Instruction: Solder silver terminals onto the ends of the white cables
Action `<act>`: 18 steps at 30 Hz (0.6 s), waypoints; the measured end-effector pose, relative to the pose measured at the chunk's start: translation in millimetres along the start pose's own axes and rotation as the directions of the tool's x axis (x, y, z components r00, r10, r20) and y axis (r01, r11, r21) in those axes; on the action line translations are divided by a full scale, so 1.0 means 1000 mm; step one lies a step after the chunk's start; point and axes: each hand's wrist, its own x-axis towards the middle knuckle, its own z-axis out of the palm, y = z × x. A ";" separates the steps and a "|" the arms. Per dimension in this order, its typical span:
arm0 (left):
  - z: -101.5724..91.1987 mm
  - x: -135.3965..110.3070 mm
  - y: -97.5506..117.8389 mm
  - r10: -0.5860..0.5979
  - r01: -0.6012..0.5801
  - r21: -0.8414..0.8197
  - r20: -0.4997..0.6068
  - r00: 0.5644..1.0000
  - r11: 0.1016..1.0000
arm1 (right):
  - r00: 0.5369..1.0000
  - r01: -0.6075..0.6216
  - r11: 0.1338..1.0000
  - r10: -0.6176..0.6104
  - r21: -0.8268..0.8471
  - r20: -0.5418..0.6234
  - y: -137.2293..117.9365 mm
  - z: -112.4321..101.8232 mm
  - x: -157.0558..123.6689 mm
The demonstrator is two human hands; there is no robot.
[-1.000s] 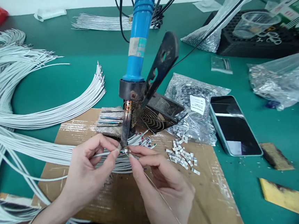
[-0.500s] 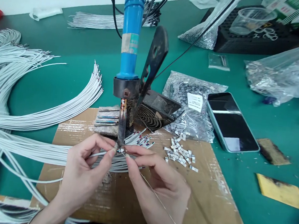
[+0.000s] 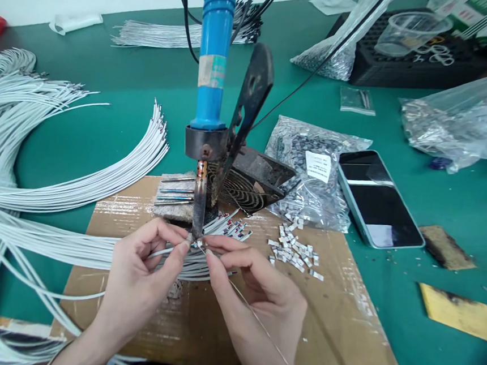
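My left hand (image 3: 141,276) pinches the end of a white cable (image 3: 161,252) between thumb and index finger. Just below the tip of a blue-handled soldering iron (image 3: 212,83), clamped upright with its tip down, a small white-and-metal piece (image 3: 197,244) sits between my fingertips. My right hand (image 3: 259,292) is closed on a thin solder wire (image 3: 259,322), which trails down across the palm; its index fingertip is beside the small piece. Whether that finger touches the piece I cannot tell. Under both hands lie more white cables (image 3: 80,246) with stripped, coloured ends.
Small connectors (image 3: 295,248) are scattered on the cardboard (image 3: 332,338). Behind them lie a bag of parts (image 3: 314,154) and a phone (image 3: 380,200). A black fan (image 3: 252,180) and a pad with metal rods (image 3: 176,193) stand by the iron. Cable bundles (image 3: 1,121) fill the left.
My right hand's palm has shifted slightly to the left while its fingertips stay by the iron tip. The left hand has barely moved.
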 end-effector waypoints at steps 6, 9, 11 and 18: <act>0.000 0.001 -0.001 -0.023 0.022 -0.025 -0.015 1.000 0.999 | 1.000 -0.016 0.999 0.017 -0.032 0.015 0.000 -0.001 0.001; 0.000 0.001 -0.001 -0.028 0.027 -0.032 -0.025 0.999 0.999 | 1.000 -0.025 0.999 0.025 -0.034 0.006 -0.001 0.000 0.002; 0.001 0.001 -0.001 -0.030 0.029 -0.033 -0.030 0.999 0.999 | 1.000 -0.026 0.999 0.026 -0.031 0.001 -0.002 0.000 0.002; 0.001 0.002 0.002 -0.035 0.034 -0.035 -0.038 0.999 0.999 | 1.000 -0.013 0.999 0.013 -0.029 -0.004 -0.003 0.000 0.001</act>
